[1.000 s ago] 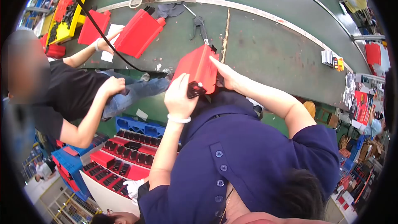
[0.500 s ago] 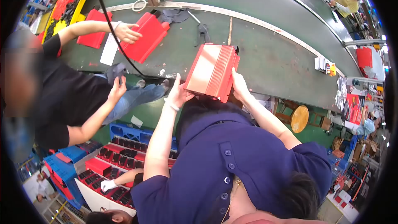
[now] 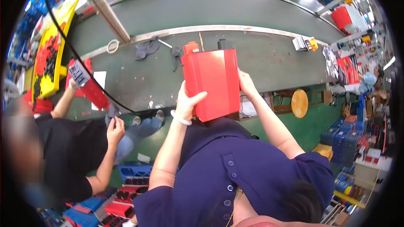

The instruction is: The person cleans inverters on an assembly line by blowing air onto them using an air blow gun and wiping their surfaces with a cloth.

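Between my two hands, a red power inverter [image 3: 214,84] with a ribbed right side is held up above the workbench's near edge. A red terminal cap [image 3: 190,47] and a black one [image 3: 225,44] stick out at its far end. My left hand [image 3: 186,104] grips the lower left side, thumb lying over the top face. On the right side, my right hand [image 3: 247,83] presses against the edge, its fingers partly hidden behind the casing. Beyond the inverter, a dark grey cloth [image 3: 146,50] and a thin tool with a dark strap [image 3: 176,54] lie on the bench.
To the left, a co-worker holds another red case [image 3: 96,94] with a label and a dark piece. A yellow tray [image 3: 64,72] of red and black parts stands beyond. Small boxes [image 3: 305,43] sit at the bench's right; a round stool [image 3: 299,103] stands below. A black cable [image 3: 71,46] hangs at left.
The inverter has been tilted up, its terminals now showing at the far end, and my left thumb has come over its top. The co-worker has lifted a red case off the bench.
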Demonstrator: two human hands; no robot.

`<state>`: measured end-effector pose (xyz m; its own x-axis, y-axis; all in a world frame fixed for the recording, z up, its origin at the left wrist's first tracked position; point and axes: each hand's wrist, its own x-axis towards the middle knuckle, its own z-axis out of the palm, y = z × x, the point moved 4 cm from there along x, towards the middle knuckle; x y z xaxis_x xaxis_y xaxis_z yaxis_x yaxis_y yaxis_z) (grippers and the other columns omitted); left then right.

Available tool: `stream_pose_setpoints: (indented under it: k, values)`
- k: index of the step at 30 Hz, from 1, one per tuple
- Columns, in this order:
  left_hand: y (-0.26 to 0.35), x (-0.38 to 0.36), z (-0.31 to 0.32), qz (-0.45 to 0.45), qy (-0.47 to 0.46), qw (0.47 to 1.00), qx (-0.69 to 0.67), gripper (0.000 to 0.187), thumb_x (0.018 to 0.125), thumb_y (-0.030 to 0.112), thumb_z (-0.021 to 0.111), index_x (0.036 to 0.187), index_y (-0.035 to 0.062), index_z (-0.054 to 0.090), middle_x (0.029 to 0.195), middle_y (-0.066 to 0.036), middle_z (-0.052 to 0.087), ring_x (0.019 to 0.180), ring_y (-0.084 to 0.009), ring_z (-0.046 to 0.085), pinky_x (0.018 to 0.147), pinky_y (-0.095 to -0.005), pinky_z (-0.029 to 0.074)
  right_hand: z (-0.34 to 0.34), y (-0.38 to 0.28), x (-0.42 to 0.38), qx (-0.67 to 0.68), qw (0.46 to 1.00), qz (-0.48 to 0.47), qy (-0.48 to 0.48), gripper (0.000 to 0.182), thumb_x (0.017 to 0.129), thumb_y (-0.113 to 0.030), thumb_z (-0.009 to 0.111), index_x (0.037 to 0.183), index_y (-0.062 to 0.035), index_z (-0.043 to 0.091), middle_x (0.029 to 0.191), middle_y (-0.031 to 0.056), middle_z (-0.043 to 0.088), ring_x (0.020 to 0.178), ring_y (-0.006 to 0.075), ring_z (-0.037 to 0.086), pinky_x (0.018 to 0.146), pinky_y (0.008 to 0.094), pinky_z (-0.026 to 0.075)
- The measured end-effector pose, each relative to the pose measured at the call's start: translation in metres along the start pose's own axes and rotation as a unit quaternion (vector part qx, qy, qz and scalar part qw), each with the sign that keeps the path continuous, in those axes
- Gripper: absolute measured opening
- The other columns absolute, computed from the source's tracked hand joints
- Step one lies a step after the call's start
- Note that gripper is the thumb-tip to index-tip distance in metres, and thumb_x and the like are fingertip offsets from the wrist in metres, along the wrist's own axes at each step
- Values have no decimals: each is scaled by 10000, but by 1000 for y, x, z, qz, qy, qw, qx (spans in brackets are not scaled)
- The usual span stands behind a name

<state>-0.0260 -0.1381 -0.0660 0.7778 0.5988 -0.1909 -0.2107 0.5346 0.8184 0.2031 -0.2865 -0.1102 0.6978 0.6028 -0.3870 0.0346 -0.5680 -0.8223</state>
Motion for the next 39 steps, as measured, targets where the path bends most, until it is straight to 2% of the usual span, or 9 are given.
stream_pose_setpoints:
  k: [2, 4, 10, 14, 18, 22, 28, 33, 39]
  values:
    - [26, -4, 14, 92, 25, 984, 147, 708, 678, 27, 872, 1280, -6, 500, 1216, -138, 636, 1124, -222, 622, 1002, -381, 497, -26, -6, -3, 186, 980, -29, 67, 308, 1024, -347, 507, 1103, -74, 627, 892, 45, 578, 844, 126, 555, 749, 273, 463]
    - [40, -5, 19, 129, 4, 968, 217, 688, 644, 32, 876, 1227, 1, 511, 1167, -127, 643, 1087, -210, 629, 982, -370, 500, -50, -7, -1, 306, 946, -25, 107, 232, 939, -137, 587, 1156, -58, 563, 952, 43, 564, 869, 144, 555, 785, 265, 474]
    - [49, -8, 30, 183, -39, 952, 243, 784, 585, 55, 900, 1250, 10, 489, 1148, -105, 611, 1057, -198, 623, 951, -358, 508, -104, -65, -44, 358, 920, -153, 40, 481, 813, 84, 579, 1259, -52, 465, 1139, 71, 580, 1032, 150, 582, 929, 276, 463]
    - [49, -8, 52, 177, -60, 953, 237, 839, 569, 59, 907, 1280, 14, 463, 1173, -110, 603, 1064, -207, 636, 920, -360, 533, -138, -119, -83, 283, 918, -269, 74, 320, 874, 97, 585, 1160, -41, 544, 1119, 122, 680, 1076, 169, 637, 983, 313, 482]
    - [47, -6, 73, 206, -81, 941, 256, 823, 567, 62, 908, 1265, 8, 475, 1152, -107, 613, 1047, -201, 641, 914, -348, 533, -158, -152, -108, 222, 890, -381, 114, 232, 877, 115, 595, 1087, 42, 660, 1077, 102, 713, 994, 154, 667, 897, 287, 541]
    - [50, -10, 91, 201, -75, 939, 267, 801, 570, 73, 912, 1247, 3, 491, 1140, -106, 624, 1043, -197, 641, 924, -347, 527, -152, -194, -118, -4, 841, -511, 177, 244, 813, 72, 669, 1042, 3, 720, 1026, 105, 711, 938, 195, 688, 837, 292, 546]
    - [53, -14, 97, 235, -62, 928, 283, 755, 591, 110, 914, 1231, -6, 530, 1108, -111, 661, 1028, -190, 648, 924, -336, 517, -115, -224, -94, -218, 808, -525, 156, 233, 723, -25, 678, 955, -22, 700, 873, 128, 697, 818, 327, 671, 789, 357, 551]
    - [53, -6, 89, 260, -20, 904, 338, 762, 590, 158, 916, 1241, -9, 556, 1060, -131, 688, 977, -204, 681, 897, -338, 532, -108, -215, -81, -206, 853, -479, 18, 249, 779, 47, 633, 1021, 32, 692, 975, 149, 685, 920, 299, 670, 820, 348, 532]
    - [56, -14, 100, 255, -34, 866, 430, 740, 600, 179, 910, 1228, -10, 567, 1091, -142, 691, 1002, -201, 680, 925, -336, 527, -119, -170, -85, -130, 894, -429, 14, 280, 773, 100, 618, 1032, 34, 701, 953, 129, 705, 893, 263, 695, 797, 325, 538]
